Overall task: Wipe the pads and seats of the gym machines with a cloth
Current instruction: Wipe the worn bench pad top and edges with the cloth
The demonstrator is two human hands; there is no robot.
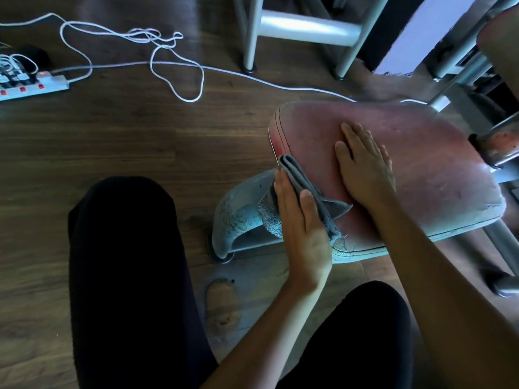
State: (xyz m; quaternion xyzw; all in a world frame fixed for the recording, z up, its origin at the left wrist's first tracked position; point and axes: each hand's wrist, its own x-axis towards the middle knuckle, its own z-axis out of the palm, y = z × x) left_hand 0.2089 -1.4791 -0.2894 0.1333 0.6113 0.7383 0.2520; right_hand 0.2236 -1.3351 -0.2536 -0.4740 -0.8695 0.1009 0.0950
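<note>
While pressed flat on the worn red padded seat [427,169] right of centre: right hand [365,167], fingers straight and together. Pinching a folded grey terry cloth [297,178] between thumb and straight fingers, against the seat's lower-left edge — left hand [300,223]. Upper left — white power strip [33,88], tangled white cable [168,40] on dark wood floor [112,136].

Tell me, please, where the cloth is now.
In the head view, the grey cloth is held by the left hand against the near-left edge of the red seat pad, just left of the flat right hand.
</note>
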